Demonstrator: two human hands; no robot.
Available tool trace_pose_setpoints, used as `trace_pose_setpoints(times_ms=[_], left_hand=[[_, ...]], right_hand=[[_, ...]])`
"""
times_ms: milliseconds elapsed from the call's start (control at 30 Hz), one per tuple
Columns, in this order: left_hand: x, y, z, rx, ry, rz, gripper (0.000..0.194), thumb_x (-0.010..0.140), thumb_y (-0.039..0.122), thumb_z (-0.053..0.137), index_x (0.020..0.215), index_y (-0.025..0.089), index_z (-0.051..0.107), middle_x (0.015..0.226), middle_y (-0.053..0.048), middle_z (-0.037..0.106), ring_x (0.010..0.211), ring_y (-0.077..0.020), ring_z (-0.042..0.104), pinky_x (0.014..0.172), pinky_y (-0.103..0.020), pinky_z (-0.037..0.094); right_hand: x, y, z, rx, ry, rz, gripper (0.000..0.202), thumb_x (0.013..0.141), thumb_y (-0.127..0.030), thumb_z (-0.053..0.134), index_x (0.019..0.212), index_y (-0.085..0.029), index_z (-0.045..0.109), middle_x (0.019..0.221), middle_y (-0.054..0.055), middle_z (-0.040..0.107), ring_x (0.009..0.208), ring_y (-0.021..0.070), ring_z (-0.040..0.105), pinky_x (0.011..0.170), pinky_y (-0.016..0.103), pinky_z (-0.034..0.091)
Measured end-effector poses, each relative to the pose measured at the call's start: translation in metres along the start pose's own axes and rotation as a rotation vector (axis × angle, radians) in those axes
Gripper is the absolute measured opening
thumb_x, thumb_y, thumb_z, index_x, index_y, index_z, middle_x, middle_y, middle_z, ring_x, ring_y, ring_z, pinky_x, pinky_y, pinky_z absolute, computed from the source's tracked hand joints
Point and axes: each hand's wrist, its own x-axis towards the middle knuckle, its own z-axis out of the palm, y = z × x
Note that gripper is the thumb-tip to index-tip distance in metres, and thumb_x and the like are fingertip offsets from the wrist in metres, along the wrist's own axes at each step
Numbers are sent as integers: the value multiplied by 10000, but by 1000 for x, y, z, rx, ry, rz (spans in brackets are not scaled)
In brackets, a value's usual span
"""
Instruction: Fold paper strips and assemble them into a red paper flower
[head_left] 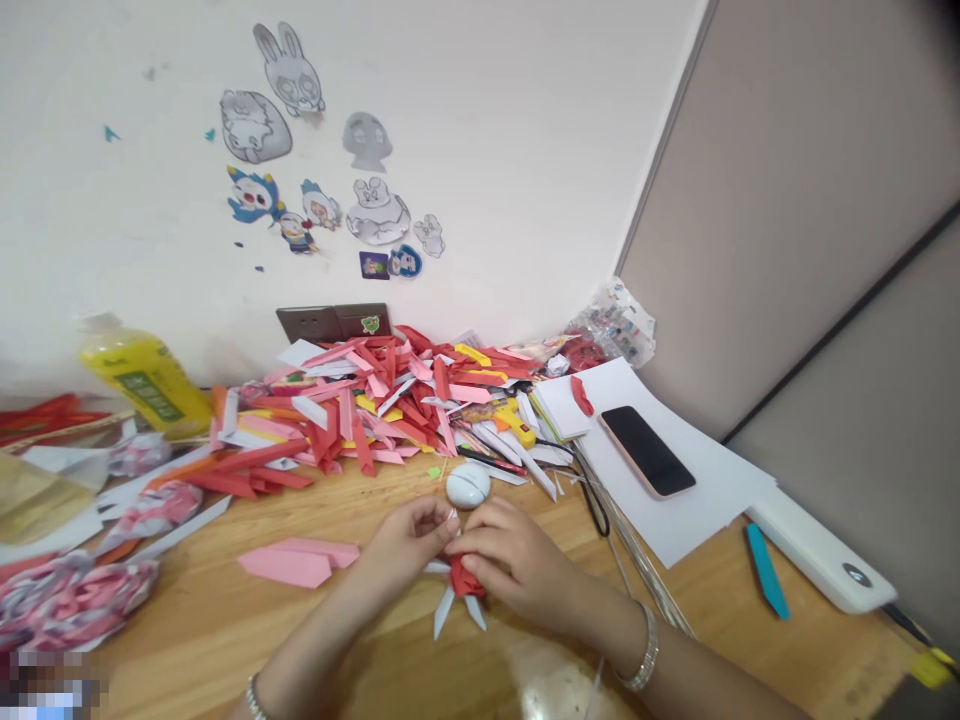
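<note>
Both hands meet over the wooden table around a small folded-paper piece (pixel 466 580), red in the middle with white pointed strips sticking out below. My left hand (pixel 412 535) pinches the white paper tip at its top. My right hand (pixel 517 555) has its fingers closed on the red part, which they partly cover. Just beyond the fingertips sits a white rounded case (pixel 468 485). Folded pink paper pieces (pixel 296 562) lie to the left of my left hand.
A big heap of folded paper strips (pixel 360 400) lines the wall, with a yellow glue gun (pixel 514 422) at its right. A yellow-liquid bottle (pixel 150 380) stands left. On the right are a phone (pixel 647 450) on white paper (pixel 660 530), a white bar-shaped device (pixel 817 550) and a teal object (pixel 766 570).
</note>
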Motion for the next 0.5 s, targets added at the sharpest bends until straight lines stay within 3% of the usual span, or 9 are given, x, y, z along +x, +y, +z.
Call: trace_pose_setpoints(times_ms=[167, 300, 500], left_hand=[[-4, 11, -2, -119, 66, 59, 328, 658, 498, 641, 684, 188, 540, 643, 45, 529, 612, -131, 529, 612, -261, 444], [-8, 14, -1, -164, 95, 131, 272, 689, 444, 652, 697, 192, 550, 709, 16, 583, 699, -154, 565, 682, -280, 476], [-8, 4, 5, -48, 45, 271, 119, 757, 302, 601, 785, 187, 589, 796, -14, 606, 767, -167, 585, 707, -282, 485]], right_hand=[[4, 1, -15, 157, 390, 260, 183, 886, -225, 452, 896, -187, 631, 870, 44, 618, 861, 169, 567, 779, 301, 442], [7, 9, -13, 343, 287, 411, 140, 823, -243, 548, 903, -168, 634, 910, 45, 660, 871, 176, 604, 791, 292, 464], [6, 10, -6, 280, 240, 372, 100, 760, -181, 619, 853, -175, 653, 835, 18, 662, 823, 167, 597, 768, 287, 456]])
